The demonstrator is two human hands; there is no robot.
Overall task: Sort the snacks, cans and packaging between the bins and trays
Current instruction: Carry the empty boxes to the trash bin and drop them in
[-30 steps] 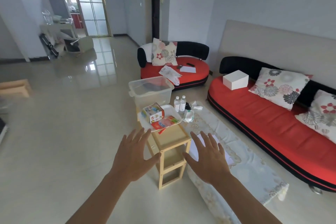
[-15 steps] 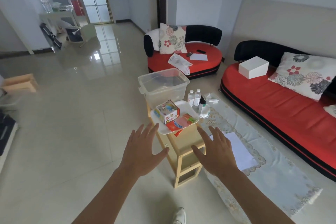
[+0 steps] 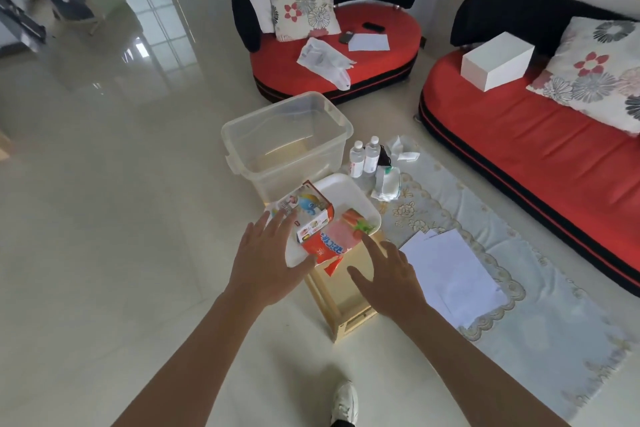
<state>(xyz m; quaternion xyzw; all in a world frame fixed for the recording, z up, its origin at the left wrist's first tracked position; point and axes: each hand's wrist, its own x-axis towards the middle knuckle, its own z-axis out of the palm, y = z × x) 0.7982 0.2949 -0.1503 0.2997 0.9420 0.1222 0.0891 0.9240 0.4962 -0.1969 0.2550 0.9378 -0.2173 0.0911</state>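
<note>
Hovering left hand [image 3: 266,262], right hand [image 3: 391,277] (splayed)

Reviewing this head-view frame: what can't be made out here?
- Head view: near corner of the white plastic tray, covered by the left hand.
- Print on the red foil snack packet: too small, partly hidden by the colourful cardboard box.
- Whether the right hand touches the pale wooden stand: depth unclear.

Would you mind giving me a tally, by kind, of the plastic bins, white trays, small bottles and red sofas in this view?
Plastic bin: 1
White tray: 1
Small bottles: 2
Red sofas: 2
Total: 6
</note>
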